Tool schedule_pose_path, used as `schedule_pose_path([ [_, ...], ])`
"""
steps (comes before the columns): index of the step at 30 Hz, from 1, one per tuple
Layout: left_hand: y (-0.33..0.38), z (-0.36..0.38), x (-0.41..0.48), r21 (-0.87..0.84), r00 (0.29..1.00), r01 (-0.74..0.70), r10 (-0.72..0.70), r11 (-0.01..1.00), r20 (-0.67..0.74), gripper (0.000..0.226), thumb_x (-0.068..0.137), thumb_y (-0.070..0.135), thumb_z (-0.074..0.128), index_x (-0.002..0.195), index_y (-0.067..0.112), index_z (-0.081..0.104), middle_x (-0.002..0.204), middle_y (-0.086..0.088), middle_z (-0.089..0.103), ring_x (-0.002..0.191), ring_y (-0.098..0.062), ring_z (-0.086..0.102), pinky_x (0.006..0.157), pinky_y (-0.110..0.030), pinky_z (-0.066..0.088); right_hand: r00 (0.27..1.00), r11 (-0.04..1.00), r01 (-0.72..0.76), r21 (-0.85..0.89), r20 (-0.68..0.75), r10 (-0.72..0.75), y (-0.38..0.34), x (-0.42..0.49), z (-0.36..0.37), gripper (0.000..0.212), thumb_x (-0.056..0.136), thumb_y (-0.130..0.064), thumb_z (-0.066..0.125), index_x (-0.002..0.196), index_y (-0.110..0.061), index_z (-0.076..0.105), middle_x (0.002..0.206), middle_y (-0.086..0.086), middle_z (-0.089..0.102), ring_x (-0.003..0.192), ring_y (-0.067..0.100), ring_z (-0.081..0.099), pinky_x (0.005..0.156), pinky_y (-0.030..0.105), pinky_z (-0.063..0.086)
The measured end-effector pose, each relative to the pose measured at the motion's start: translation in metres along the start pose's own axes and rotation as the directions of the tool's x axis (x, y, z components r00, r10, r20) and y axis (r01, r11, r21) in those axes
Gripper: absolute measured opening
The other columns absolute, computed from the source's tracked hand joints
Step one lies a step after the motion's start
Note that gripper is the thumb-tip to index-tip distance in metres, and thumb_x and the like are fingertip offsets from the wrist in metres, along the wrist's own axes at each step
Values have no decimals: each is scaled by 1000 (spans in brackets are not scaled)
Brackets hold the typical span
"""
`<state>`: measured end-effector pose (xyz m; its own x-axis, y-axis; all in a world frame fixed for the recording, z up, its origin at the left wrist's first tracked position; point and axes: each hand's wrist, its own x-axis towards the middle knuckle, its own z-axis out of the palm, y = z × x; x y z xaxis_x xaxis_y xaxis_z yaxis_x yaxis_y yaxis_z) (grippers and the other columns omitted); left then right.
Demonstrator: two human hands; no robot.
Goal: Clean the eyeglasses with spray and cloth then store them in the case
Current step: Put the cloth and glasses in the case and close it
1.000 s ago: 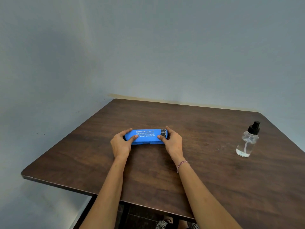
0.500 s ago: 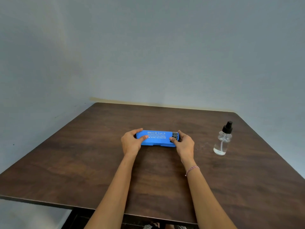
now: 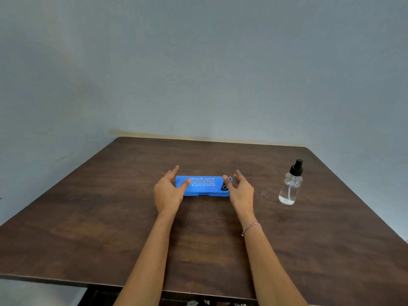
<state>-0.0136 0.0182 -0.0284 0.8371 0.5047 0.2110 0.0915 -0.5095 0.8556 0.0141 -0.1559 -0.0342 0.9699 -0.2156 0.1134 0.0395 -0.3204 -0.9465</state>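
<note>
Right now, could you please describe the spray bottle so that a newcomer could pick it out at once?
Start at the dark wooden table and look to its right side, past the person's right hand. The spray bottle stands upright there, apart from the blue case: small, clear, with a black pump top.

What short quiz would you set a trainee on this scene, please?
1. True or false: the blue case lies shut on the table.
2. Where does the spray bottle stand? A) to the right of the case, apart from it; B) to the left of the case; C) on top of the case.
3. Fill in: the bracelet is worn on the ____ wrist.
Key: 1 true; 2 A; 3 right.
</note>
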Motion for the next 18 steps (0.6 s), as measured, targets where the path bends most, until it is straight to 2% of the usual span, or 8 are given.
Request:
schedule_pose_path([
  [4,28,-5,-11,-63,989,-113,106,992,-102,56,84,39,65,136,36,46,146,4,41,134,-16,39,105,-35,36,989,992,123,4,-81,-122,-10,-6,-10,70,87,-49,56,144,-15,34,146,5,41,133,22,40,109,43,35],
  [9,77,17,-29,-225,975,-221,214,949,-57,49,87,39,61,134,33,49,145,4,44,133,-11,39,98,-17,28,907,922,386,-7,-177,-381,-35,-19,-44,54,93,-45,49,140,-21,40,143,1,43,132,18,40,108,42,36],
  [12,104,42,-46,-277,955,-286,295,917,-8,48,88,38,60,134,31,50,144,2,45,133,-12,40,102,-20,30,850,878,476,-55,-228,-476,-48,-22,-74,49,94,-43,47,139,-23,42,142,0,43,132,16,39,108,41,36],
  [15,123,69,-63,-286,939,-312,340,906,53,48,88,37,60,134,29,49,144,1,45,133,-13,40,103,-22,31,797,835,517,-191,-250,-550,-51,-21,-105,47,97,-39,44,139,-19,42,144,-2,41,135,13,32,111,39,31],
  [18,136,95,-78,-306,915,-334,385,891,120,49,88,36,60,135,26,50,142,0,47,133,-13,41,105,-23,31,784,826,491,-276,-273,-557,-43,-15,-132,46,97,-36,44,139,-17,43,144,-1,42,137,14,28,111,38,31],
])
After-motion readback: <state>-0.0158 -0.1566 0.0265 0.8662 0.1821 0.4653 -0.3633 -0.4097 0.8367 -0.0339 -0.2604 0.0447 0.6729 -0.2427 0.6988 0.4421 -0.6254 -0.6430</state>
